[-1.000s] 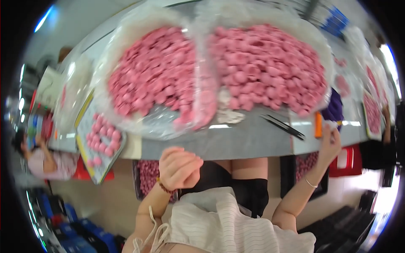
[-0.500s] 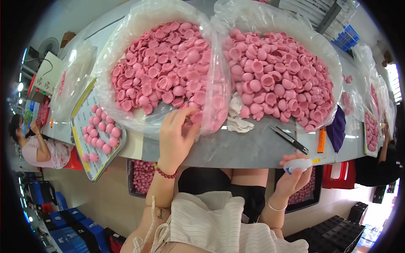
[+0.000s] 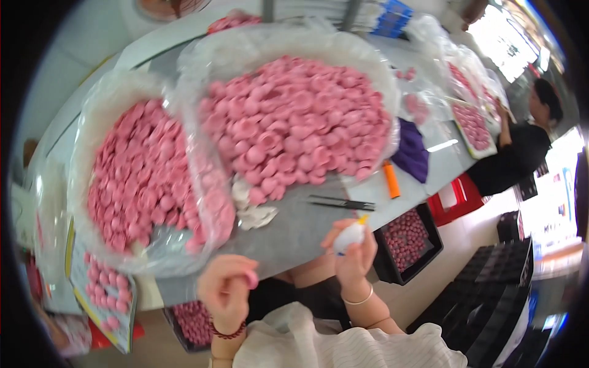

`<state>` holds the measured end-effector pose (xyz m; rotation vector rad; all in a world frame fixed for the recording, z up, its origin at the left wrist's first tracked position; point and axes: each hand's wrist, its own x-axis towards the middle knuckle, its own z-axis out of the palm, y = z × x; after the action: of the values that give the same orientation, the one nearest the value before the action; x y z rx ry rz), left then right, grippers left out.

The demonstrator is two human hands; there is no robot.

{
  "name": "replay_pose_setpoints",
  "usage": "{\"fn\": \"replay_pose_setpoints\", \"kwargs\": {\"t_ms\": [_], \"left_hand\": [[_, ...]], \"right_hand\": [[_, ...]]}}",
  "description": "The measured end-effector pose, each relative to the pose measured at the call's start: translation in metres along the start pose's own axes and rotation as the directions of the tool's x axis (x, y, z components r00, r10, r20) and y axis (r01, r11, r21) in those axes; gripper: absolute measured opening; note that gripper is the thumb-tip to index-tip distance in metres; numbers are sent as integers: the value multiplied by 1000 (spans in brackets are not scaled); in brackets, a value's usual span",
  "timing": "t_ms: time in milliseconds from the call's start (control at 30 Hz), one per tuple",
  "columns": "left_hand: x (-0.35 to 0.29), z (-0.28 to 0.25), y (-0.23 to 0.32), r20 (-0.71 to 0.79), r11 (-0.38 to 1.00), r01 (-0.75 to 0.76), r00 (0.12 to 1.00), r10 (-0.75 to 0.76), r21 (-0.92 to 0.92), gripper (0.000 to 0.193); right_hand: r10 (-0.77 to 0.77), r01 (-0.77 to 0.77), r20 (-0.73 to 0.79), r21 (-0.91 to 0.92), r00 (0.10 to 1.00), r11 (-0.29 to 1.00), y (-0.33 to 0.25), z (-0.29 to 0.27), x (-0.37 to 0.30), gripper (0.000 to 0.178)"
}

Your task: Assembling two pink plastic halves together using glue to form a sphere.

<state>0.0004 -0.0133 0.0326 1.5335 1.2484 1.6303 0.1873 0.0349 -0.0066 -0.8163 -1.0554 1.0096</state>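
Observation:
My left hand (image 3: 222, 288), just off the table's front edge, pinches a pink half-shell (image 3: 250, 279) between its fingers. To its right, my right hand (image 3: 358, 260) is wrapped round a small white glue bottle (image 3: 348, 238) with a yellow nozzle pointing up and away. Beyond my hands lie two clear plastic bags, each spread wide around a heap of pink half-shells: the left heap (image 3: 144, 178) and the right heap (image 3: 300, 122). Past the right hand, black tweezers (image 3: 342, 203) rest on the grey table (image 3: 294, 236).
A crumpled white cloth (image 3: 254, 216), an orange stick (image 3: 391, 180) and a purple cloth (image 3: 412, 152) lie on the table. At left, a tray (image 3: 127, 334) carries pink balls. Filled black crates (image 3: 402, 270) stand below. Another person (image 3: 515, 147) sits at right.
My left hand has drawn back from the left bag with a pink half-shell. My right hand still holds the glue bottle. The view has turned toward the right.

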Motion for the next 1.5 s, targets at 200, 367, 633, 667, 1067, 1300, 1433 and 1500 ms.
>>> {"fn": "replay_pose_setpoints", "kwargs": {"t_ms": [200, 367, 633, 667, 1067, 1300, 1433, 1500], "left_hand": [[-3, 24, -34, 52, 894, 350, 935, -350, -279, 16], [1, 33, -27, 98, 913, 349, 937, -335, -212, 28], [-5, 30, -41, 67, 887, 316, 948, -312, -338, 40], [-4, 28, -40, 82, 885, 322, 946, -313, -336, 40], [-7, 16, -47, 140, 862, 327, 945, -296, -388, 42], [-6, 19, -47, 139, 855, 340, 941, -310, -393, 44], [-4, 23, -41, 111, 854, 335, 942, -317, -398, 44], [-4, 23, -40, 101, 851, 343, 938, -331, -398, 44]], "right_hand": [[49, -56, 205, 29, 978, 998, 4, 10, 9, 45], [20, -51, 434, 60, 901, 997, -4, 5, 15, 37], [21, -9, 456, -28, 890, 1000, 1, 24, 20, 35], [21, -9, 442, -29, 897, 1000, 2, 25, 17, 35], [24, -71, 457, 86, 889, 994, 6, 24, 12, 34], [30, -92, 312, 187, 950, 978, 3, 33, 13, 33], [148, -243, 450, 161, 881, 956, -6, 18, 25, 33], [195, -286, 449, 144, 872, 947, -8, 15, 31, 30]]}}
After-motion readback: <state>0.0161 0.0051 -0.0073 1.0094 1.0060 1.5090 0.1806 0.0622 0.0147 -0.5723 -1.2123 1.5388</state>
